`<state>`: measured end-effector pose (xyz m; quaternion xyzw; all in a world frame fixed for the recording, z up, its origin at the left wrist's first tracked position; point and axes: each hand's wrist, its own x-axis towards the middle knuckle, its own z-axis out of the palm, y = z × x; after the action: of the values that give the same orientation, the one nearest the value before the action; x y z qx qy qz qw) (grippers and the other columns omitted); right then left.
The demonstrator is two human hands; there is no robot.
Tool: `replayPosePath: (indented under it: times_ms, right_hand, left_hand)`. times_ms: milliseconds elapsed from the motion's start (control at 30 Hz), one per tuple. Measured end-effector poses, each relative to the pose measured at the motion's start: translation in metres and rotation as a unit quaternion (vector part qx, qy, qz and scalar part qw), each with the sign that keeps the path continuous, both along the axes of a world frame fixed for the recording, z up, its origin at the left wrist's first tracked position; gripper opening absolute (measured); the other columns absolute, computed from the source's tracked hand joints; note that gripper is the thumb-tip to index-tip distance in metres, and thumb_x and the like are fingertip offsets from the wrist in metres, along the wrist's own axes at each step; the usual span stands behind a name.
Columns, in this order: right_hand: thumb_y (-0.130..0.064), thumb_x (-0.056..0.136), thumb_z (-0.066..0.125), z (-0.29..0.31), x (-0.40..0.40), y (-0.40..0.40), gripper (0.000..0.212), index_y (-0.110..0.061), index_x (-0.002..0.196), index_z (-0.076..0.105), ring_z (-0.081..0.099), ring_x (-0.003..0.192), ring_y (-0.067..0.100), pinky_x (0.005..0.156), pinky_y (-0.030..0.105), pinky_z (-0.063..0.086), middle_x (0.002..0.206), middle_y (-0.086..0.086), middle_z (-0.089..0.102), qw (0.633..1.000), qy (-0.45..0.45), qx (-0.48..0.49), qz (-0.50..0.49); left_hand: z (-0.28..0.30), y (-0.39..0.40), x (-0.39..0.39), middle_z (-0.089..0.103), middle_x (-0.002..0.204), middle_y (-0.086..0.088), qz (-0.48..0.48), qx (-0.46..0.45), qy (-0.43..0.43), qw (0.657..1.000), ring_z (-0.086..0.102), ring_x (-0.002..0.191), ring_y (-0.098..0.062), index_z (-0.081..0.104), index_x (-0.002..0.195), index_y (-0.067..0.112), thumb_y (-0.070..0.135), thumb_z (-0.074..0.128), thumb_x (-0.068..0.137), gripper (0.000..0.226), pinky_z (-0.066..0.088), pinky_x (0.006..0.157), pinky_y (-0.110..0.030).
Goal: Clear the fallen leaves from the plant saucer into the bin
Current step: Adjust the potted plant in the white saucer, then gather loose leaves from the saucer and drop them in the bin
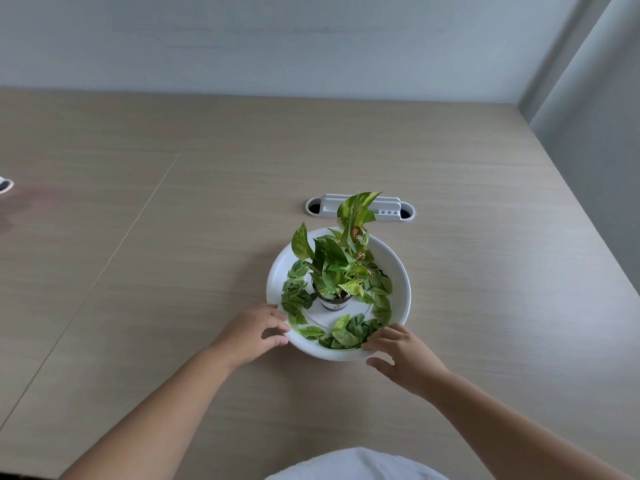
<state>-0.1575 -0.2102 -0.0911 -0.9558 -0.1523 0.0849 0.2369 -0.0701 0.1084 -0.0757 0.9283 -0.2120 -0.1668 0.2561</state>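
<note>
A white round plant saucer (pixel 398 268) sits on the wooden table (pixel 173 237). In its middle stands a small potted plant (pixel 341 268) with green and yellow leaves. Several loose green fallen leaves (pixel 341 336) lie in a ring around the pot inside the saucer. My left hand (pixel 254 332) grips the saucer's near left rim, thumb over the edge. My right hand (pixel 403 353) holds the near right rim, fingers curled on it. No bin is in view.
A white cable grommet with a slotted holder (pixel 391 211) is set into the table just behind the saucer. A small white object (pixel 5 185) shows at the far left edge. A wall runs along the table's back and right side.
</note>
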Motion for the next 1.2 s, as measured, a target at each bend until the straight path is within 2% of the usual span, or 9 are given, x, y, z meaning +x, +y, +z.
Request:
replayPosePath:
  times_ms: [100, 267, 400, 667, 833, 933, 1033, 1133, 1200]
  right_hand:
    - [-0.046, 0.085, 0.051, 0.001, -0.002, -0.002, 0.03, -0.031, 0.099, 0.073, 0.063, 0.094, 0.018, 0.078, 0.033, 0.057, 0.096, -0.011, 0.07, 0.999, -0.022, -0.014, -0.021]
    - [-0.038, 0.086, 0.061, 0.013, 0.005, -0.011, 0.026, -0.029, 0.108, 0.07, 0.055, 0.109, 0.013, 0.094, 0.03, 0.049, 0.109, -0.01, 0.066, 0.999, 0.022, -0.032, -0.037]
    - [-0.032, 0.088, 0.051, 0.016, 0.013, -0.014, 0.033, -0.025, 0.115, 0.068, 0.051, 0.115, 0.016, 0.097, 0.03, 0.046, 0.113, -0.006, 0.064, 0.993, 0.051, -0.055, -0.088]
    - [-0.057, 0.083, 0.051, 0.023, 0.035, 0.009, 0.063, -0.028, 0.139, 0.043, 0.044, 0.125, 0.026, 0.113, 0.036, 0.026, 0.138, 0.002, 0.043, 0.973, 0.091, -0.165, -0.134]
    - [-0.059, 0.079, 0.06, 0.021, 0.045, 0.021, 0.076, -0.029, 0.143, 0.033, 0.043, 0.128, 0.032, 0.115, 0.042, 0.023, 0.145, 0.008, 0.036, 0.963, 0.125, -0.199, -0.132]
    - [-0.055, 0.078, 0.064, 0.016, 0.048, 0.022, 0.075, -0.028, 0.141, 0.036, 0.044, 0.127, 0.032, 0.117, 0.046, 0.018, 0.142, 0.008, 0.039, 0.961, 0.133, -0.201, -0.136]
    - [-0.049, 0.078, 0.066, 0.013, 0.048, 0.021, 0.068, -0.028, 0.138, 0.041, 0.045, 0.124, 0.031, 0.115, 0.043, 0.023, 0.137, 0.008, 0.043, 0.963, 0.126, -0.193, -0.139]
    - [-0.04, 0.08, 0.066, 0.012, 0.046, 0.022, 0.059, -0.027, 0.134, 0.047, 0.05, 0.117, 0.031, 0.109, 0.04, 0.032, 0.13, 0.007, 0.046, 0.965, 0.126, -0.179, -0.144]
    - [-0.031, 0.082, 0.065, 0.013, 0.046, 0.024, 0.053, -0.027, 0.133, 0.05, 0.052, 0.112, 0.031, 0.104, 0.039, 0.036, 0.126, 0.007, 0.046, 0.966, 0.132, -0.166, -0.146]
  left_hand:
    - [0.0, -0.001, -0.002, 0.062, 0.112, 0.022, 0.006, -0.001, -0.013, 1.0, 0.051, 0.119, -0.003, 0.077, 0.099, 0.029, 0.032, 0.076, 0.079, 0.02, 0.04, 0.098, -0.022]
    - [-0.005, -0.011, -0.018, 0.065, 0.112, 0.018, 0.043, -0.032, -0.04, 0.998, 0.054, 0.119, -0.005, 0.077, 0.093, 0.028, 0.03, 0.077, 0.079, 0.015, 0.04, 0.096, -0.019]
    - [-0.009, -0.028, -0.037, 0.069, 0.106, 0.015, 0.063, -0.025, -0.092, 0.993, 0.059, 0.108, -0.006, 0.077, 0.091, 0.029, 0.033, 0.076, 0.079, 0.013, 0.048, 0.086, -0.022]
    - [-0.013, -0.063, -0.057, 0.068, 0.081, 0.017, 0.058, 0.008, -0.161, 0.985, 0.064, 0.079, -0.01, 0.075, 0.081, 0.034, 0.039, 0.079, 0.07, 0.013, 0.048, 0.061, -0.023]
    - [-0.007, -0.073, -0.059, 0.065, 0.067, 0.017, 0.017, 0.044, -0.187, 0.981, 0.062, 0.064, -0.01, 0.074, 0.074, 0.037, 0.046, 0.084, 0.061, 0.018, 0.038, 0.051, -0.019]
    - [-0.004, -0.076, -0.054, 0.068, 0.076, 0.014, 0.003, 0.049, -0.178, 0.983, 0.062, 0.074, -0.012, 0.076, 0.084, 0.037, 0.052, 0.074, 0.071, 0.021, 0.037, 0.061, -0.021]
    - [0.003, -0.079, -0.042, 0.068, 0.097, 0.012, 0.008, 0.03, -0.088, 0.996, 0.059, 0.092, -0.011, 0.073, 0.102, 0.035, 0.054, 0.065, 0.081, 0.03, 0.042, 0.073, -0.024]
    - [0.003, -0.083, -0.03, 0.06, 0.119, 0.01, 0.043, 0.014, -0.031, 0.999, 0.052, 0.114, -0.012, 0.066, 0.116, 0.032, 0.046, 0.069, 0.082, 0.037, 0.044, 0.09, -0.026]
    - [-0.001, -0.086, -0.021, 0.048, 0.139, 0.005, 0.051, 0.051, -0.018, 0.997, 0.041, 0.129, -0.017, 0.057, 0.13, 0.03, 0.044, 0.071, 0.08, 0.053, 0.039, 0.104, -0.03]
